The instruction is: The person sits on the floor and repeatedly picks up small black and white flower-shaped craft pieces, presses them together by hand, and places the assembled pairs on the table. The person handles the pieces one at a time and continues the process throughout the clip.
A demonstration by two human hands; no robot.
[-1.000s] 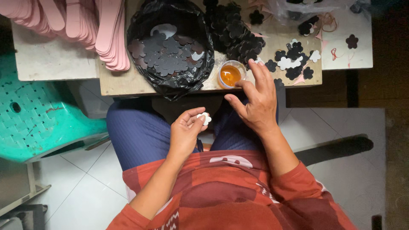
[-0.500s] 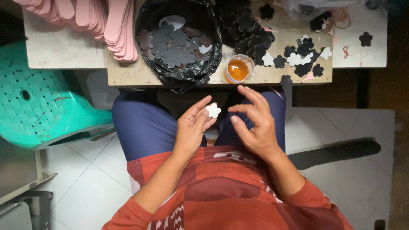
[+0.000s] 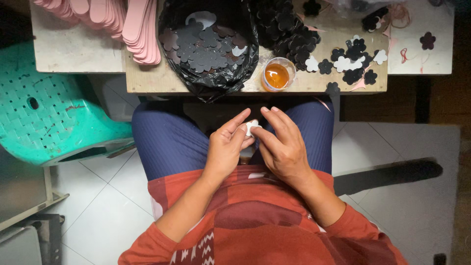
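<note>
Over my lap, my left hand (image 3: 226,147) and my right hand (image 3: 280,145) meet around a small white flower-shaped cutout (image 3: 251,126), pinched between the fingertips of both. Just beyond them, a small clear cup of orange liquid (image 3: 277,75) stands at the near edge of the low wooden table (image 3: 147,78). A black plastic bag (image 3: 208,46) full of dark flower cutouts lies open to the cup's left. More black and white flower cutouts (image 3: 351,64) lie scattered to its right.
A stack of pink flat strips (image 3: 125,22) lies at the table's far left. A teal plastic stool (image 3: 49,118) lies tipped at my left. White floor tiles (image 3: 108,196) are under me, and a dark bar (image 3: 387,174) lies on the floor at the right.
My right hand came back from the orange cup to my lap and joined my left hand on the white cutout. The left hand lifted the cutout slightly.
</note>
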